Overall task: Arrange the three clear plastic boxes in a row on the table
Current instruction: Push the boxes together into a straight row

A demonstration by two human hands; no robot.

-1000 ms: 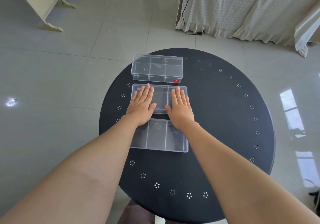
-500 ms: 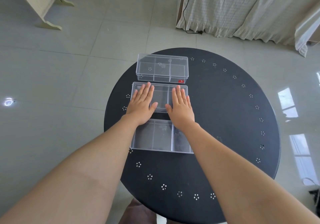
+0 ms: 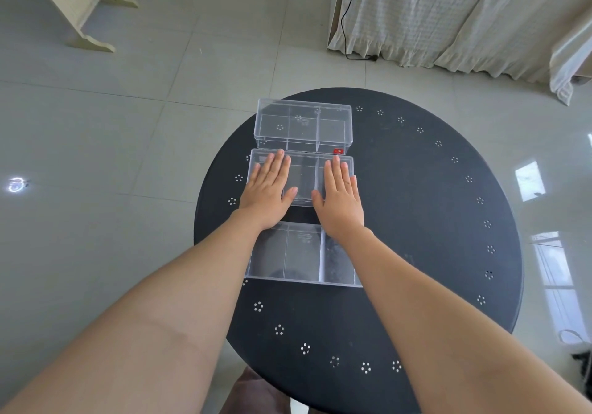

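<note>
Three clear plastic boxes with inner dividers lie one behind another on the round black table (image 3: 432,221). The far box (image 3: 302,125) has a small red label at its front right corner. Touching it or nearly so is the middle box (image 3: 302,176). My left hand (image 3: 267,186) and my right hand (image 3: 339,195) rest flat on the middle box's lid, fingers stretched forward, gripping nothing. The near box (image 3: 301,253) lies under my wrists, a dark gap apart from the middle one. My forearms hide its outer parts.
The table's rim carries small hole clusters, and its left edge runs close to the boxes. Pale curtains (image 3: 448,13) and a black cable (image 3: 349,13) hang at the back. A cream furniture leg (image 3: 89,29) stands on the tiled floor at the far left.
Both hands stay flat on the middle box. The gap between the middle box and the far box has closed, and the view has shifted slightly.
</note>
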